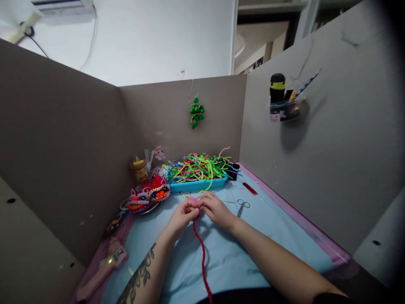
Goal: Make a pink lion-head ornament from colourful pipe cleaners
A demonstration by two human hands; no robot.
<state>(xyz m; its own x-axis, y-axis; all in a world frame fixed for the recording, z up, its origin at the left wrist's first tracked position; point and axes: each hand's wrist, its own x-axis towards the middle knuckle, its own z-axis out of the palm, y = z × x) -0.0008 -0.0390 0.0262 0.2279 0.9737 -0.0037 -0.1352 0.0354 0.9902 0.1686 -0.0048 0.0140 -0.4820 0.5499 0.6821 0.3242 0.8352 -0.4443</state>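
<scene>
Left hand and right hand are meeting mid-bench, fingers pinching narrowly on a small pink fuzzy piece, just short of the blue tray at the far edge. A red pipe cleaner is trailing from the piece toward the near edge. Judged light, soft-piled, wire-cored and bendable; it is best gripped close to the pink end.

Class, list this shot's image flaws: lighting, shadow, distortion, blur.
Head view: the wide-angle lens bows the grey cardboard walls; a dark vignette eats the right edge; the clear wall-mounted pen cup throws a soft shadow below it; left hand and right hand, pinching the pink fuzzy piece, look slightly soft.
</scene>
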